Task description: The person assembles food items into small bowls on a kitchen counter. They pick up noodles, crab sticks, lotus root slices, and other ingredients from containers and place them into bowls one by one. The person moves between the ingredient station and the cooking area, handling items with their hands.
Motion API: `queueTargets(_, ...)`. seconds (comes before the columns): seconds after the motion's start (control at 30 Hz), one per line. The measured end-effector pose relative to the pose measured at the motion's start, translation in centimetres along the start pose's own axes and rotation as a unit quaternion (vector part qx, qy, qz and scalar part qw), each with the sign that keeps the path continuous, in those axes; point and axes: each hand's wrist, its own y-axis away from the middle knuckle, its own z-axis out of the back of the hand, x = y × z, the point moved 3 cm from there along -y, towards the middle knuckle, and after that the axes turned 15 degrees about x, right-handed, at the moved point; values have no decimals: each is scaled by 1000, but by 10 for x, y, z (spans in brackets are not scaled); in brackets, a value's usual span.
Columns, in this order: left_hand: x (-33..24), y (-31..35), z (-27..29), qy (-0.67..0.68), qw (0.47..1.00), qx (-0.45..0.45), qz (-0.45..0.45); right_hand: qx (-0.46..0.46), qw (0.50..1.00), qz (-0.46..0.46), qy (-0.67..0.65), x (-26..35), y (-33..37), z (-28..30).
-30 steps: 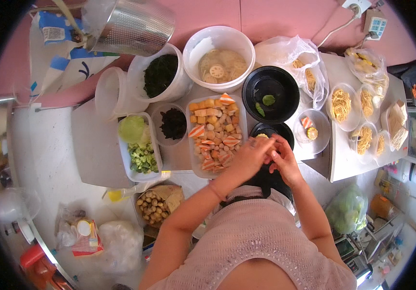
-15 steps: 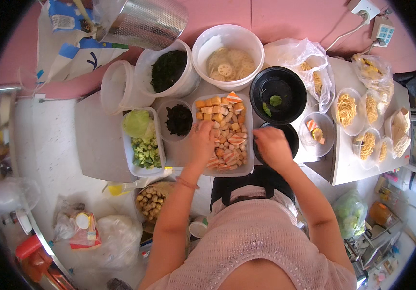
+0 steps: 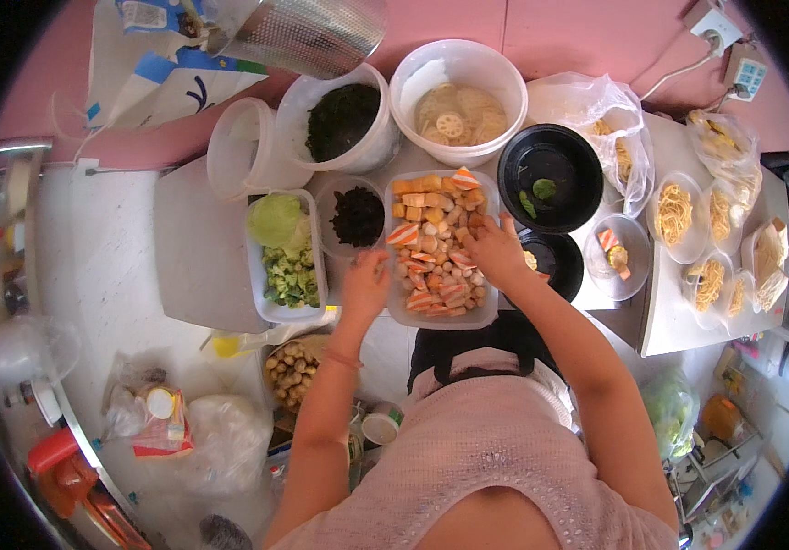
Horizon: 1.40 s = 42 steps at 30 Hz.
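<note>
A white rectangular tub (image 3: 489, 312) holds mixed pieces of fish balls, tofu-like cubes and orange-and-white striped wedges (image 3: 403, 234). My right hand (image 3: 497, 255) reaches over its right side, fingers bent down among the pieces; what they grip is hidden. Just outside the tub's left wall, my left hand (image 3: 365, 286) is held with its fingers curled together, and I cannot make out anything in them. Right of the tub, partly under my right forearm, stands a black bowl (image 3: 567, 266) with a small pale piece inside. Behind it another black bowl (image 3: 555, 156) contains green leaves.
To the left stand a tub of lettuce and broccoli (image 3: 290, 266) and a small container of dark fungus (image 3: 358, 217). Buckets of dark seaweed (image 3: 344, 119) and lotus root slices (image 3: 454, 115) stand behind. At right are a clear bowl (image 3: 628, 238) and several noodle portions (image 3: 678, 215).
My right hand has moved left from the near black bowl into the tub. My left hand has drawn back from the pieces to the tub's left side. The whole view has shifted slightly.
</note>
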Motion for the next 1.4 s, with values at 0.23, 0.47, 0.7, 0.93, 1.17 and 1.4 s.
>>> queueTargets(0.23, -9, 15, -22, -128, 988, 47, -77, -75, 997, 16, 23, 3, -3, -1)
queueTargets(0.47, -11, 24, -25, -214, 964, -21, -155, -77, 997, -5, -6, 6, -18, 0)
queueTargets(0.7, 0, 25, -31, -190, 952, -67, -231, -97, 995, -23, 3, 5, -18, 2)
queueTargets(0.93, 1, 25, -31, -12, 991, 18, -133, -81, 996, -26, 8, 5, -26, -1)
queueTargets(1.17, 5, 28, -28, 353, 928, -6, -117, -116, 973, -21, -200, 4, 19, 45)
queueTargets(1.4, -61, 32, -39, 470, 862, 65, -178, 22, 381, 197, -903, 5, 78, 21)
